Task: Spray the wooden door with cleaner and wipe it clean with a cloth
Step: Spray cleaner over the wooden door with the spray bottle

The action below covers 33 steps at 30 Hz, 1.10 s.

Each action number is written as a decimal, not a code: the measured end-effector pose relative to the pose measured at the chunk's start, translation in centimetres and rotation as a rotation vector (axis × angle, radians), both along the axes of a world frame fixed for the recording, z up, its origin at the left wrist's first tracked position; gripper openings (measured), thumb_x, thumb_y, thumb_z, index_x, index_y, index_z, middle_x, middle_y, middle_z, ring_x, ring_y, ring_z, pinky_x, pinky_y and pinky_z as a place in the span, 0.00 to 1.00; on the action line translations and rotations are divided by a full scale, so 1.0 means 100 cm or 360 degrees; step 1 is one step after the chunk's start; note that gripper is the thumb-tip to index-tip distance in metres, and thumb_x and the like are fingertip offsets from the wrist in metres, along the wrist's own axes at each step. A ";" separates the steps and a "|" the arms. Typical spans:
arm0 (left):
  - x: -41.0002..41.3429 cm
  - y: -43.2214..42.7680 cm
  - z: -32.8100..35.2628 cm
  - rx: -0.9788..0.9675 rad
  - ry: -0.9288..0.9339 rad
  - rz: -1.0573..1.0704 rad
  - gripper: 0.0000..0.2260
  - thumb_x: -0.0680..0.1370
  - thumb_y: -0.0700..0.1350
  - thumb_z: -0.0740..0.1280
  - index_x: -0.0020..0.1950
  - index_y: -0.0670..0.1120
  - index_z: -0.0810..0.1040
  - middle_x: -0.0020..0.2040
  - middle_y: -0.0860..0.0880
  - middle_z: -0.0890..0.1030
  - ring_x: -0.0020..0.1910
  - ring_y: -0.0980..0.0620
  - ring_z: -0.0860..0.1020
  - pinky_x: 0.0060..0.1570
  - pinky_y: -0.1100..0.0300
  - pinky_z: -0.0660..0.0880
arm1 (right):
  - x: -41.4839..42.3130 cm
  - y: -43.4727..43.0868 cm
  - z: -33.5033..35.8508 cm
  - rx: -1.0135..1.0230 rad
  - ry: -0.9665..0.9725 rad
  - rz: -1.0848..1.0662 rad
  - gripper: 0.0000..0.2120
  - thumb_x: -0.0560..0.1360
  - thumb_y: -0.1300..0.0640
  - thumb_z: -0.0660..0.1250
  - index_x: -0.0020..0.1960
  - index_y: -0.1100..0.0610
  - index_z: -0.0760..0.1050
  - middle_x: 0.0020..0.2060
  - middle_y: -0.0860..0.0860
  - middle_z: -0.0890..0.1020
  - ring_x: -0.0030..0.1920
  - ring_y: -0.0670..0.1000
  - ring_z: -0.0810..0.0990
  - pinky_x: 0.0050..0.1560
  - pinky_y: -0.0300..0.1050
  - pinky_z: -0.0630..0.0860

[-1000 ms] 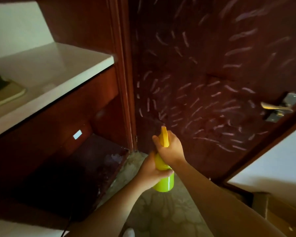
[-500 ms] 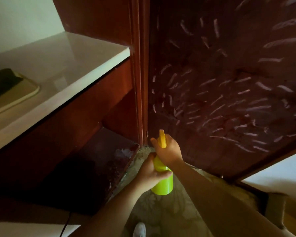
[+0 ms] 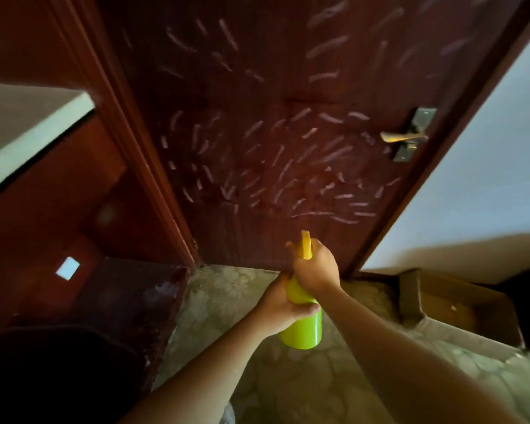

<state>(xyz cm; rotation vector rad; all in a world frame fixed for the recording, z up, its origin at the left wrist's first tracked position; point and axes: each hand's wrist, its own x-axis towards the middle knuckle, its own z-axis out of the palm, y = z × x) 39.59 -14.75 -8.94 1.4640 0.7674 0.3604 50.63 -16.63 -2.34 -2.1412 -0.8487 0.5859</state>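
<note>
The dark red wooden door [image 3: 273,87] fills the middle of the head view, covered with many pale streaks. Its metal lever handle [image 3: 403,137] sits on the right side. I hold a lime-green spray bottle [image 3: 302,328] with a yellow trigger head low in front of the door. My left hand [image 3: 277,307] wraps the bottle's body. My right hand [image 3: 315,270] grips the neck and trigger, with the nozzle aimed at the door's lower part. No cloth is in view.
A white countertop [image 3: 28,123] on a red wooden cabinet stands at the left, with a dark lower shelf [image 3: 129,295] beneath. An open cardboard box [image 3: 459,304] lies on the patterned floor at the right. A white wall [image 3: 487,179] borders the door frame.
The view has swung right, so the door handle and the cardboard box are in sight again and the countertop has slid to the left edge. Both hands keep the same grip on the bottle.
</note>
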 end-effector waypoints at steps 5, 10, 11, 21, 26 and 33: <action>0.063 -0.035 -0.008 0.0062 0.0029 -0.0228 0.34 0.65 0.43 0.79 0.68 0.46 0.70 0.62 0.44 0.80 0.63 0.45 0.78 0.64 0.38 0.73 | 0.057 -0.050 -0.002 -0.0010 -0.0031 -0.0199 0.17 0.77 0.41 0.65 0.45 0.55 0.74 0.37 0.49 0.79 0.40 0.53 0.79 0.40 0.47 0.71; 0.106 -0.060 0.004 0.0092 0.0089 -0.0460 0.30 0.67 0.42 0.79 0.66 0.49 0.71 0.65 0.44 0.78 0.64 0.49 0.77 0.65 0.50 0.75 | 0.096 -0.085 -0.004 -0.0042 -0.0132 -0.0345 0.18 0.77 0.40 0.63 0.44 0.55 0.73 0.36 0.49 0.78 0.37 0.53 0.78 0.37 0.47 0.70; 0.112 -0.063 0.007 0.0158 0.0101 -0.0521 0.29 0.69 0.43 0.78 0.66 0.51 0.70 0.67 0.44 0.77 0.64 0.51 0.77 0.64 0.57 0.74 | 0.101 -0.090 -0.004 -0.0027 -0.0146 -0.0357 0.18 0.77 0.40 0.63 0.45 0.55 0.74 0.36 0.49 0.78 0.36 0.51 0.77 0.35 0.46 0.70; 0.105 -0.052 0.024 0.0321 0.0089 -0.0223 0.33 0.64 0.45 0.78 0.68 0.50 0.71 0.61 0.48 0.80 0.62 0.49 0.78 0.63 0.41 0.74 | 0.098 -0.073 0.017 0.0195 -0.0191 -0.0139 0.17 0.76 0.40 0.65 0.41 0.54 0.70 0.36 0.50 0.77 0.36 0.49 0.76 0.33 0.44 0.67; 0.033 -0.014 0.049 0.0423 0.0169 0.0251 0.33 0.63 0.52 0.78 0.67 0.52 0.72 0.60 0.51 0.81 0.60 0.53 0.80 0.59 0.42 0.77 | 0.035 -0.013 0.041 0.0365 -0.0164 0.0288 0.15 0.75 0.42 0.67 0.43 0.53 0.70 0.38 0.50 0.78 0.40 0.51 0.78 0.37 0.47 0.68; -0.124 0.045 0.122 0.0682 0.0163 0.1001 0.37 0.62 0.45 0.81 0.66 0.52 0.68 0.61 0.52 0.79 0.61 0.62 0.78 0.62 0.54 0.76 | -0.124 0.082 0.110 0.0641 0.0049 0.0977 0.13 0.73 0.48 0.72 0.48 0.53 0.72 0.41 0.49 0.79 0.44 0.53 0.79 0.46 0.51 0.74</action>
